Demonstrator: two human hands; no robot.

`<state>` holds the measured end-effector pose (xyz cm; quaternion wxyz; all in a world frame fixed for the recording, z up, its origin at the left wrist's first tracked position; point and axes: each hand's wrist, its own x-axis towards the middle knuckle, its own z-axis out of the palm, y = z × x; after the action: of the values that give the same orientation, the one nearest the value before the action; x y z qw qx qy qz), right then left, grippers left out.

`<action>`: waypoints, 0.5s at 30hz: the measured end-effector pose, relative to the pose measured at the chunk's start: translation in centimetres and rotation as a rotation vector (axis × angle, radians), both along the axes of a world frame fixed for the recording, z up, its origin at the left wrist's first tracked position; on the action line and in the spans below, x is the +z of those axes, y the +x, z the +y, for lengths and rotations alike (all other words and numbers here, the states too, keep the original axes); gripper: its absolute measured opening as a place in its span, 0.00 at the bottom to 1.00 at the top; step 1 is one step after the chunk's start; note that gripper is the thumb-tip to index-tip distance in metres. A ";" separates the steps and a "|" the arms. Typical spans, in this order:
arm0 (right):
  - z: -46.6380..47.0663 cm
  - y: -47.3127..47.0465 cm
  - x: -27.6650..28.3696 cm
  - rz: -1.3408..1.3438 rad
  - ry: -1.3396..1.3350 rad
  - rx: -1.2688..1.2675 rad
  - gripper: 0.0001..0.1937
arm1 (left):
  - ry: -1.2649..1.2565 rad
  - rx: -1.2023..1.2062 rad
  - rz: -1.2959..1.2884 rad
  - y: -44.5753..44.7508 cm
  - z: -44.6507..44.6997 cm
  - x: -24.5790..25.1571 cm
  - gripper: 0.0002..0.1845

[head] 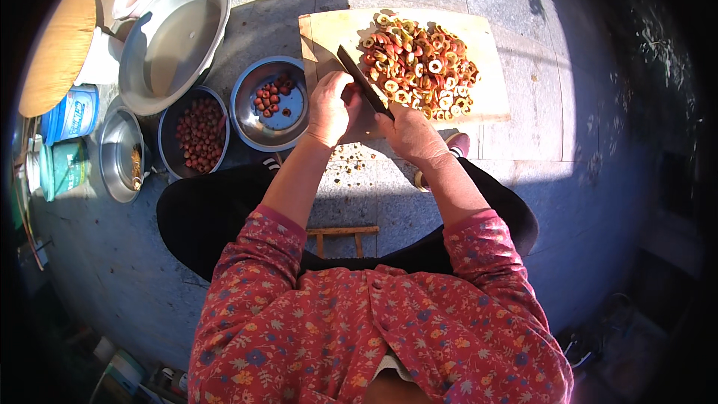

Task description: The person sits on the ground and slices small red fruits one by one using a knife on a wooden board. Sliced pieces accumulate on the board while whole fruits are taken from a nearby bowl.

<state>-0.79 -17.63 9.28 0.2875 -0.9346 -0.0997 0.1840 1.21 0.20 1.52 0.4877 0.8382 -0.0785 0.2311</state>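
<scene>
My right hand [412, 133] grips the handle of a dark-bladed knife [360, 79], whose blade slants up and to the left over the near left part of a wooden cutting board [493, 95]. Close beside the blade is my left hand [332, 106], fingers curled inward; whether it holds something is hidden. A large pile of sliced red fruit rings [429, 62], like hawthorn, covers much of the board. Left of my left hand, a steel bowl [241, 95] contains several whole red fruits [274, 95]. Small dark scraps [352, 165] lie on the paving below the board.
Further left stand a bowl full of red fruits [202, 134], a smaller metal basin [119, 146] with a brown item, and a large wide basin [168, 56]. Blue [76, 115] and green tubs [67, 165] and a round wooden board [61, 50] are at the far left. A wooden stool frame [343, 230] shows between my legs.
</scene>
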 end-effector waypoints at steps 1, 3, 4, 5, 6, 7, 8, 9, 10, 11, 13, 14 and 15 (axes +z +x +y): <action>0.1 0.1 -0.4 -0.012 0.015 -0.005 0.20 | -0.017 0.002 0.008 0.0 0.1 -0.2 0.13; 0.2 0.2 -0.6 -0.034 0.045 -0.015 0.20 | -0.053 0.004 0.026 -0.2 0.1 -0.3 0.13; 0.1 0.1 -0.8 -0.044 0.064 -0.026 0.20 | -0.052 0.010 0.016 -0.2 0.1 -0.3 0.13; 0.0 -0.2 -0.9 -0.054 0.082 -0.037 0.19 | -0.051 0.016 0.006 -0.2 0.1 -0.2 0.13; 0.1 -0.4 -0.6 -0.063 0.100 -0.046 0.19 | -0.051 0.023 -0.004 -0.2 0.1 -0.2 0.12; 0.0 -0.6 -0.1 -0.064 0.123 -0.057 0.18 | -0.047 0.036 -0.003 -0.2 0.0 -0.2 0.12; -0.2 -0.8 0.7 -0.065 0.146 -0.068 0.18 | -0.043 0.048 -0.003 -0.1 0.0 -0.2 0.12; -0.5 -1.1 1.4 -0.066 0.168 -0.081 0.18 | -0.041 0.058 -0.002 -0.1 -0.1 -0.2 0.11; -0.8 -1.3 1.3 -0.074 0.158 -0.077 0.17 | -0.060 0.052 0.010 0.0 -0.1 -0.4 0.11; -1.1 -1.5 1.2 -0.075 0.161 -0.051 0.17 | -0.061 0.050 0.027 -0.1 -0.1 -0.6 0.11; -1.5 -1.9 1.2 -0.081 0.167 -0.002 0.17 | -0.062 0.044 0.058 -0.1 -0.1 -0.4 0.11; -1.5 -2.0 1.4 -0.080 0.161 0.004 0.18 | -0.048 0.059 0.084 -0.1 -0.1 -0.3 0.11; -1.5 -2.0 1.4 -0.069 0.148 0.000 0.18 | -0.039 0.056 0.084 -0.2 -0.1 -0.3 0.11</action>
<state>-2.81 -19.13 10.73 0.3523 -0.9166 -0.1226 0.1438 1.04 0.09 1.26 0.5002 0.8393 -0.0301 0.2109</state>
